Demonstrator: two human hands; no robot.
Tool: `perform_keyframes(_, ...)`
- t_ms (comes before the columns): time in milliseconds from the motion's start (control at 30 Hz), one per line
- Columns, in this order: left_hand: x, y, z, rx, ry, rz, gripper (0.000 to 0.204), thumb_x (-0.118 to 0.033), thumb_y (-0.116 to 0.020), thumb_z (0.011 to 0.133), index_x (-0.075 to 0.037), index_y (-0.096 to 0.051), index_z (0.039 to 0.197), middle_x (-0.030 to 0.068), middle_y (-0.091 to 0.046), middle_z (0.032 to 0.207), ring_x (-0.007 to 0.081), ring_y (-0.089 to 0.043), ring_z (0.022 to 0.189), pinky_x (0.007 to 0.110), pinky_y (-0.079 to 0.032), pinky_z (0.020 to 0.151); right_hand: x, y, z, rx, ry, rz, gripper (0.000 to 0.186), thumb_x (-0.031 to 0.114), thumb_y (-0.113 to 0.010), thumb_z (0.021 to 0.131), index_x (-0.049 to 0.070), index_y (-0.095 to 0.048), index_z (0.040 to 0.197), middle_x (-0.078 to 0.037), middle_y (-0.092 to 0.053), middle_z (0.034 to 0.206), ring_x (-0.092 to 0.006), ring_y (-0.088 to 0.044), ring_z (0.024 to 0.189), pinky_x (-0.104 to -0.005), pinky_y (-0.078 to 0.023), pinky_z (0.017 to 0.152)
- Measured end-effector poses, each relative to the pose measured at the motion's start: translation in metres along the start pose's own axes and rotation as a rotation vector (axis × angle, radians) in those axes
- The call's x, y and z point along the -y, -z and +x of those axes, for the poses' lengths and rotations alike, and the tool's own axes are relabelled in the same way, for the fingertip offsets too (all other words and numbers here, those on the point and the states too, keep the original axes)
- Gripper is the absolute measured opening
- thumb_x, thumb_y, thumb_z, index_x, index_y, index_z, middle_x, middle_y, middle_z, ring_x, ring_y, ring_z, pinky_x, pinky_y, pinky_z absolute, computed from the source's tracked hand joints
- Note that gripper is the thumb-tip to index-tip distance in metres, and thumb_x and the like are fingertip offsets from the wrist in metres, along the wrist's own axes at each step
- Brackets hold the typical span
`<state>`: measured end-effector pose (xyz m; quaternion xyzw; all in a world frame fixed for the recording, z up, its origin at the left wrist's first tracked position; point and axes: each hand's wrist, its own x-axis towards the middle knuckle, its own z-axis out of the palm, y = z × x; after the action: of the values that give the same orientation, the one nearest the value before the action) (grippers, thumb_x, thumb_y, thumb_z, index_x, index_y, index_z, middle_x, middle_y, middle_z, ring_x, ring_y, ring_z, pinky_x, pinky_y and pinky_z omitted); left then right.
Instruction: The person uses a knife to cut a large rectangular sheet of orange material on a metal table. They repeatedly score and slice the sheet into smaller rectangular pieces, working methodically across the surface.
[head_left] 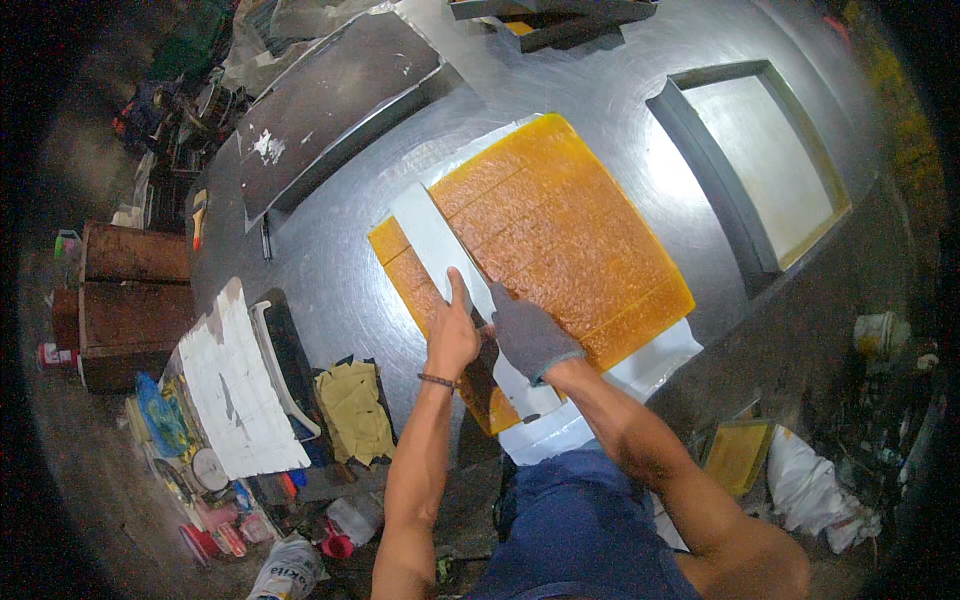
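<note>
A shiny metal tabletop [580,92] carries the amber slab [570,220] near its middle, over a white sheet [640,358] that perhaps prevents sticking. Right of the slab lies a grey frame [708,180]. Across the slab's left part runs a pale strip [430,230]; the bare left hand [455,335] rests spread on it, likely keeping it steady. The gloved right hand [530,335] sits over the slab, its grip hidden: I cannot tell what it holds. The slab looks glossy, pebbled, marked by thin straight lines.
</note>
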<state>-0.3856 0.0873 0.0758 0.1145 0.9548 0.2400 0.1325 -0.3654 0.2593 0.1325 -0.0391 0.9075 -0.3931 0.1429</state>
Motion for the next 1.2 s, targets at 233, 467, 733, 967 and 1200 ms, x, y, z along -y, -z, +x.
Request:
perform_keyframes(233,-0.006,0.015,0.002,0.142,0.08,-0.039,0.117,-0.017,-0.084,0.075,-0.005,-0.004,0.16,0.0437,-0.056,0.101,0.0582,-0.059,0.099,0.055,-0.051,0.084,-0.003,0.0,-0.021,-0.008,-0.008,0.083,0.042,0.01,-0.056,0.093,-0.009,-0.042,0.127,-0.033,-0.067,0.087,-0.0489,-0.066,0.087,-0.0557,-0.052,0.073)
perform_keyframes(467,-0.02,0.024,0.002,0.138,0.102,0.018,0.126,-0.019,-0.091,0.068,-0.001,-0.005,0.158,0.0414,-0.059,0.097,0.0563,-0.061,0.096,0.054,-0.051,0.082,-0.002,-0.001,-0.033,-0.025,-0.028,0.111,0.039,0.015,-0.054,0.097,-0.005,-0.042,0.128,-0.032,-0.066,0.089,-0.0492,-0.065,0.087,-0.058,-0.049,0.074)
perform_keyframes(733,-0.019,0.025,0.002,0.11,0.014,0.01,0.133,-0.023,-0.094,0.062,0.003,-0.004,0.157,0.0389,-0.063,0.099,0.0545,-0.063,0.092,0.052,-0.053,0.083,-0.004,0.005,-0.067,-0.024,-0.063,0.148,0.035,0.014,-0.05,0.098,-0.004,-0.043,0.128,-0.032,-0.066,0.088,-0.0495,-0.065,0.082,-0.0578,-0.05,0.071)
perform_keyframes(967,-0.017,0.025,0.003,0.158,0.072,-0.048,0.134,-0.026,-0.094,0.062,0.006,-0.004,0.156,0.0386,-0.063,0.102,0.0535,-0.063,0.094,0.051,-0.053,0.084,-0.008,0.0,-0.072,-0.004,-0.073,0.152,0.035,0.014,-0.048,0.098,-0.002,-0.041,0.129,-0.032,-0.066,0.085,-0.0496,-0.066,0.081,-0.0587,-0.05,0.069)
perform_keyframes(1200,-0.013,0.021,0.001,0.094,-0.006,0.007,0.133,-0.026,-0.094,0.064,0.003,-0.002,0.157,0.0396,-0.062,0.103,0.0522,-0.063,0.096,0.05,-0.052,0.088,-0.014,-0.002,-0.106,0.083,-0.168,0.162,0.033,0.017,-0.049,0.1,-0.001,-0.042,0.127,-0.032,-0.065,0.086,-0.0508,-0.065,0.083,-0.0593,-0.05,0.07)
